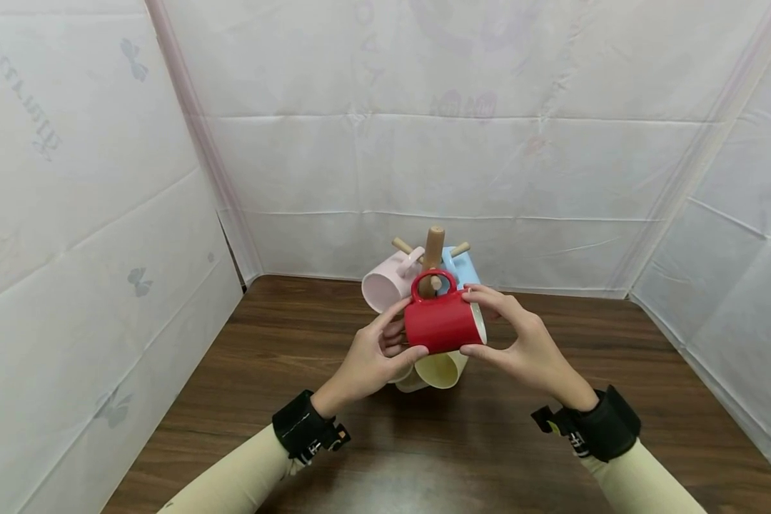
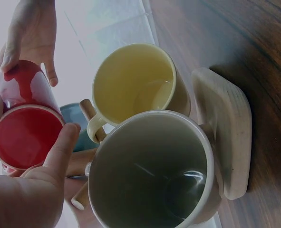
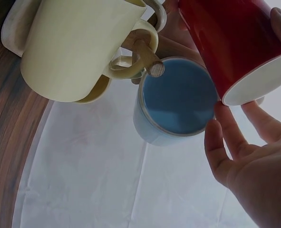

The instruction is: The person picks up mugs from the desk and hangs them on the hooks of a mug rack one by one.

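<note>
A red mug (image 1: 443,325) lies sideways in the air between my two hands, its handle up and its white end facing right. My left hand (image 1: 368,364) grips the left end, thumb in front. At the right end my right hand (image 1: 520,343) holds the mug between thumb and fingers. Close behind is a wooden mug rack (image 1: 433,246) with pegs. On it hang a pink mug (image 1: 385,285), a light blue mug (image 1: 465,268) and a pale yellow mug (image 1: 440,370). The left wrist view also shows a greyish mug (image 2: 150,161) on the rack.
The rack's wooden base (image 2: 233,137) stands on a dark wood-grain table (image 1: 302,307). Pale sheeting (image 1: 424,171) encloses the back and both sides. In the right wrist view, a yellow-brown rim (image 3: 96,92) shows behind the pale yellow mug.
</note>
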A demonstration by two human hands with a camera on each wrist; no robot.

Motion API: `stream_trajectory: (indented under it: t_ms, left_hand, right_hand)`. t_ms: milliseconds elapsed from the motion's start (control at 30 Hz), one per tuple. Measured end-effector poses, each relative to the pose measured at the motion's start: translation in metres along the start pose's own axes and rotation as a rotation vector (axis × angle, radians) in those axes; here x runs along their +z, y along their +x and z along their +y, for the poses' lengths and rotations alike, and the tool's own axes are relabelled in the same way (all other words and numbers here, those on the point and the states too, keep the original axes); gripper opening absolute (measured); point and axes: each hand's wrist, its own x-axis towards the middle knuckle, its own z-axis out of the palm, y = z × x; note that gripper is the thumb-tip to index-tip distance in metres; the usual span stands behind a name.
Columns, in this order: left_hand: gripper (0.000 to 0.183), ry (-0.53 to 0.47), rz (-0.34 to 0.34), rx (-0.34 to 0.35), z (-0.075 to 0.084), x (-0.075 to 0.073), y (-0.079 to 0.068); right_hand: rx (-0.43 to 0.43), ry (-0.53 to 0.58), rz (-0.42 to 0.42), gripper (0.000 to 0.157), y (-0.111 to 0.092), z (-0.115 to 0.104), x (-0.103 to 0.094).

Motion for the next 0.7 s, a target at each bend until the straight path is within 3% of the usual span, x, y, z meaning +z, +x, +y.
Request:
stream_trajectory:
  t_ms: [700]
  left_hand:
    - [0.069, 0.029, 0.055, -0.032, -0.005, 0.002, 0.002]
  right_hand:
    - [0.022, -0.049, 0.040, 0.071, 0.005, 0.007, 0.011]
